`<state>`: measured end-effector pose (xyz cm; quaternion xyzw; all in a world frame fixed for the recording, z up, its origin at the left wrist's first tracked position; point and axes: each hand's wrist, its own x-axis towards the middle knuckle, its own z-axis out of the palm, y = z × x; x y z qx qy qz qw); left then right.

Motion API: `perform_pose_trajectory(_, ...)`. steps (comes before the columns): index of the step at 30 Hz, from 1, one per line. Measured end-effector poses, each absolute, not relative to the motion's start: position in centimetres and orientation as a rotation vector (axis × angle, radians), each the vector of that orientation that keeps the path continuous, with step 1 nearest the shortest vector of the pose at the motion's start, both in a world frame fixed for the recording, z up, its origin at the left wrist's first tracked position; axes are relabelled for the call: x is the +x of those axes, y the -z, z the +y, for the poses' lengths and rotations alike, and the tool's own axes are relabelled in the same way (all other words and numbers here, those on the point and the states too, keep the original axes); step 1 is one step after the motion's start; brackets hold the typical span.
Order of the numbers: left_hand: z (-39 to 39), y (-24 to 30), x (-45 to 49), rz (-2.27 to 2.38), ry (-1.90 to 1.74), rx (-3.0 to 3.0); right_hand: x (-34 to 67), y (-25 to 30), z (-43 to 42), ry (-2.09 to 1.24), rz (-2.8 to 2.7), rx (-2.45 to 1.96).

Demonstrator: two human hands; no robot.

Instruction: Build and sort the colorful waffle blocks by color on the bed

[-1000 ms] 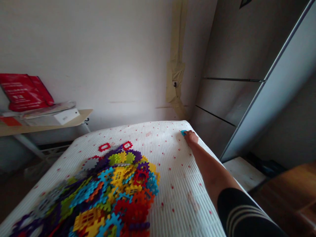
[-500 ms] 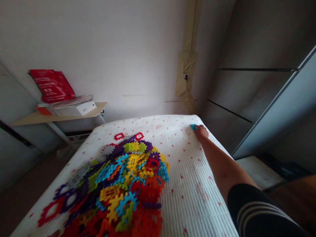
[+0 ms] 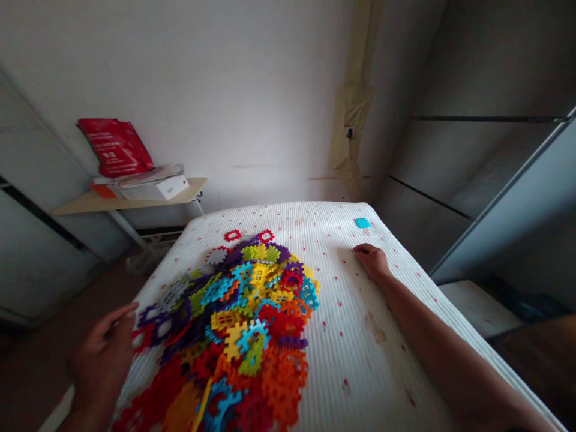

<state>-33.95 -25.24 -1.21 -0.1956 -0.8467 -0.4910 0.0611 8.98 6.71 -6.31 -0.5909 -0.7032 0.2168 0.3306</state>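
A flat light-blue notched plastic piece (image 3: 362,222) lies by itself near the far right corner of the mattress. Just this side of it is my right hand (image 3: 372,259), low over the white cover, its bent fingers drawn together with nothing visible in them. My left hand (image 3: 105,351) hovers at the left edge of a big pile of toy interlocking pieces (image 3: 252,294), close to a red frame piece (image 3: 142,339). Its fingers are loosely curled, a gap shows between thumb and forefinger, and I see nothing held. The pile mixes purple, yellow, blue, green, orange and red shapes.
The bed cover (image 3: 333,360) is white, ribbed and dotted red. A small table (image 3: 81,204) at the back left carries a white box (image 3: 153,189) and a red bag (image 3: 116,147). Grey cabinet panels (image 3: 486,162) stand on the right. A socket (image 3: 349,132) sits in the wall.
My right hand has let go of the blue piece and drawn back toward me. The left hand has come up into view at the left. The view has shifted slightly.
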Motion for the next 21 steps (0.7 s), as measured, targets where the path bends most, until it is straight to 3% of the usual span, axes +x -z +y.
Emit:
perform_pose_trajectory(3, -23.4, 2.2, -36.2, -2.790, 1.713, -0.316, 7.6, 6.4, 4.3, -0.684, -1.885, -1.444)
perform_pose_trajectory(15, -23.1, 3.6, -35.5, -2.726, 1.376, -0.786, 2.8, 6.4, 0.5, -0.884, -2.082, -1.171)
perform_pose_trajectory(21, -24.3, 3.8, -36.5, -2.608, 1.279, -0.682, -0.3, 5.8, 0.2, -0.888, -2.225, -1.059)
